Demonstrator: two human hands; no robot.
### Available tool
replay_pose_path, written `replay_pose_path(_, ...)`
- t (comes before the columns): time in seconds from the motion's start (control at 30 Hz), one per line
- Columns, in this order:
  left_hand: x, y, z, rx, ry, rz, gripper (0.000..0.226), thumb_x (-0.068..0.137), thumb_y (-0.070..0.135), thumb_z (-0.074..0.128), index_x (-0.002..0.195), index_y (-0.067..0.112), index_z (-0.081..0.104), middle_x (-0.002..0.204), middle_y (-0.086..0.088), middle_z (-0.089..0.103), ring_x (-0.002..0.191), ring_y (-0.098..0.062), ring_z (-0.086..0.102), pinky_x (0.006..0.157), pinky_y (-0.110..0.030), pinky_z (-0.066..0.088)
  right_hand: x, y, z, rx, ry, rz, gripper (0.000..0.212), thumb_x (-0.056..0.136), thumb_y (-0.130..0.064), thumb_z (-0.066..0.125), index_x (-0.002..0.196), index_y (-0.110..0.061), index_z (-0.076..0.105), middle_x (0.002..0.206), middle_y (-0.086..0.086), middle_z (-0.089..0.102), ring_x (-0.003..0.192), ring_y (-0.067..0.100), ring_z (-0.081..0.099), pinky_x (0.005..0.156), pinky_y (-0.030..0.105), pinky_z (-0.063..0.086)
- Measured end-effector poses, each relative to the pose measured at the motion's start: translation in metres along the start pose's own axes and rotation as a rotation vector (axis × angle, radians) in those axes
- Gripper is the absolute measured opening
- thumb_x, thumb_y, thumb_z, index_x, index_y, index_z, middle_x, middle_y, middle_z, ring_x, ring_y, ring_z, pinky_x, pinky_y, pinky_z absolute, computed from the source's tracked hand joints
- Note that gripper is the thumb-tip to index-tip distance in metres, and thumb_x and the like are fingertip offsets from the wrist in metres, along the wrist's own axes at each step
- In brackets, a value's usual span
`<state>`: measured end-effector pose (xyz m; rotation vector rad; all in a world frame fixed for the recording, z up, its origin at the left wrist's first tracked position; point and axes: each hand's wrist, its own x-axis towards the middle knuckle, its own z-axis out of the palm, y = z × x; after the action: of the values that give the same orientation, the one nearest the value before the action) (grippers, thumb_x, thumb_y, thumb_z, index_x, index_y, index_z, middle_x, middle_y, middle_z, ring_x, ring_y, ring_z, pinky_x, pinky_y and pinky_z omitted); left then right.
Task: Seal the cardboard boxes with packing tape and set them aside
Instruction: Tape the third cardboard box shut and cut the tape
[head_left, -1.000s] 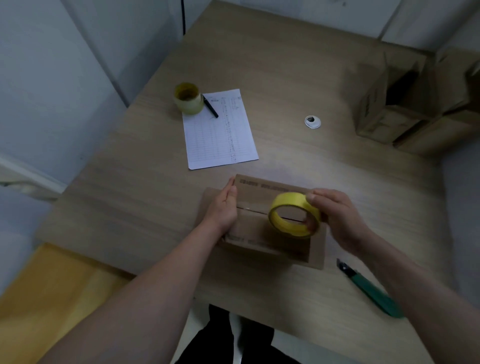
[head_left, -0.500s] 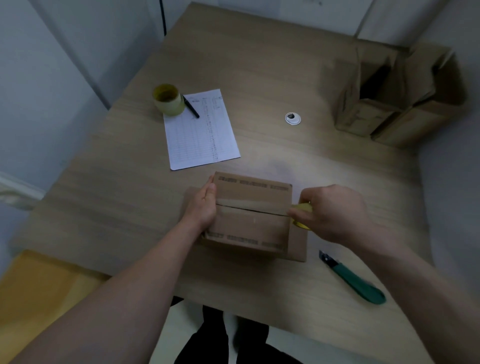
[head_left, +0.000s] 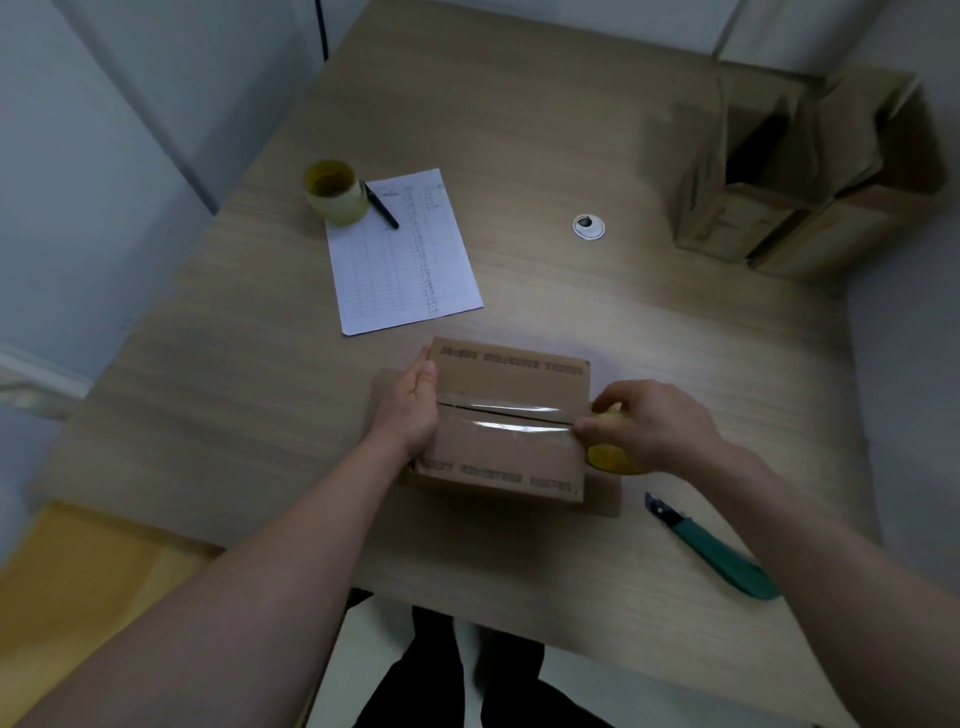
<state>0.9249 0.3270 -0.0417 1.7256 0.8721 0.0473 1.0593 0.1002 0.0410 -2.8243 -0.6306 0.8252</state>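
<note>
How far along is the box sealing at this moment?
Done: a strip of clear tape spans the centre seam of the box in front. In hand: the left hand steadies the box's left end while the right hand grips the yellow tape roll at the right edge, uncut. Left: cutting with the green knife, setting this box aside, and sealing the open boxes at the far right.
</note>
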Motion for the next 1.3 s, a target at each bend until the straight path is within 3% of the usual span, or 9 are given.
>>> replay_pose_path(0.1, -0.006, 0.012, 0.0, 0.425, 0.089, 0.038, 0.056, 0.1, 0.052, 0.026, 0.152, 0.029, 0.026, 0.154, -0.003, 0.035, 0.139, -0.033, 0.032, 0.114, -0.051, 0.028, 0.012, -0.002, 0.004, 0.252, -0.123, 0.028, 0.081, 0.079, -0.045, 0.078, 0.147, -0.036, 0.035, 0.123, -0.001, 0.061, 0.107, 0.02, 0.058, 0.086, 0.037, 0.049)
replay_pose_path(0.2, -0.024, 0.037, 0.014, 0.981, 0.079, 0.234, 0.072, 0.097, 0.062, 0.026, 0.154, 0.027, -0.001, 0.163, -0.005, -0.01, 0.147, -0.041, -0.007, 0.114, -0.058, 0.013, 0.017, -0.009, 0.003, 0.315, -0.16, -0.02, 0.105, 0.079, -0.025, 0.08, 0.156, -0.039, 0.01, 0.155, 0.004, 0.037, 0.137, 0.025, 0.042, 0.107, 0.043, 0.041)
replay_pose_path(0.37, -0.043, 0.049, 0.052, 1.131, -0.148, 0.313, 0.097, 0.084, 0.081, 0.022, 0.153, 0.024, -0.015, 0.157, -0.01, -0.032, 0.14, -0.042, -0.032, 0.111, -0.066, -0.009, 0.02, -0.007, 0.004, 0.454, -0.225, -0.01, 0.095, 0.074, -0.02, 0.079, 0.149, -0.046, 0.025, 0.148, 0.005, 0.045, 0.135, 0.02, 0.043, 0.106, 0.047, 0.045)
replay_pose_path(0.53, -0.059, 0.028, 0.032, 1.214, -0.308, 0.563, 0.088, 0.084, 0.082, 0.018, 0.154, 0.033, -0.005, 0.159, -0.006, -0.027, 0.142, -0.033, -0.033, 0.111, -0.062, -0.015, 0.02, -0.005, 0.011, 0.534, -0.234, 0.017, 0.064, 0.079, -0.034, 0.075, 0.129, -0.053, 0.04, 0.135, 0.005, 0.054, 0.124, 0.024, 0.05, 0.102, 0.052, 0.046)
replay_pose_path(0.7, -0.041, 0.012, -0.011, 0.887, 0.117, 0.313, 0.063, 0.094, 0.065, 0.034, 0.151, 0.04, 0.024, 0.164, -0.009, 0.001, 0.147, -0.04, 0.009, 0.112, -0.054, 0.022, 0.003, -0.005, 0.026, 0.55, -0.081, 0.118, 0.034, 0.083, -0.036, 0.075, 0.107, -0.035, 0.051, 0.115, 0.001, 0.063, 0.098, 0.022, 0.062, 0.087, 0.043, 0.052)
replay_pose_path(0.83, -0.018, 0.023, -0.006, 0.469, 0.145, 0.293, 0.058, 0.094, 0.047, 0.055, 0.146, 0.028, 0.039, 0.151, -0.007, 0.032, 0.134, -0.027, 0.037, 0.096, -0.037, 0.041, -0.025, -0.014, 0.026, 0.206, 0.039, 0.198, 0.044, 0.071, -0.054, 0.076, 0.089, -0.025, 0.049, 0.089, -0.002, 0.062, 0.08, 0.018, 0.058, 0.07, 0.037, 0.048)
replay_pose_path(0.97, 0.01, 0.034, 0.015, 0.185, 0.136, 0.196, 0.048, 0.085, 0.041, 0.069, 0.127, 0.022, 0.054, 0.126, -0.003, 0.057, 0.112, -0.02, 0.056, 0.094, -0.03, 0.044, -0.032, -0.014, 0.026, 0.184, 0.093, 0.049, 0.072, 0.069, -0.044, 0.077, 0.13, -0.041, 0.039, 0.135, 0.001, 0.053, 0.104, 0.021, 0.057, 0.085, 0.039, 0.049)
replay_pose_path(1.07, 0.013, 0.045, 0.031, -0.053, 0.08, 0.117, 0.051, 0.082, 0.035, 0.069, 0.129, 0.026, 0.052, 0.128, -0.002, 0.057, 0.113, -0.018, 0.057, 0.101, -0.04, 0.047, -0.029, -0.011, 0.03, 0.268, 0.012, -0.074, 0.101, 0.076, -0.032, 0.078, 0.152, -0.051, 0.013, 0.164, -0.006, 0.011, 0.142, 0.021, 0.033, 0.111, 0.036, 0.035)
replay_pose_path(1.3, -0.045, 0.02, 0.057, 0.068, -0.054, 0.276, 0.083, 0.089, 0.022, 0.069, 0.155, 0.017, 0.019, 0.161, -0.003, 0.017, 0.148, -0.014, 0.016, 0.119, -0.027, 0.017, -0.015, 0.001, 0.04, 0.21, 0.179, -0.06, 0.067, 0.085, -0.058, 0.064, 0.141, -0.035, 0.036, 0.133, 0.005, 0.053, 0.112, 0.025, 0.057, 0.091, 0.036, 0.046)
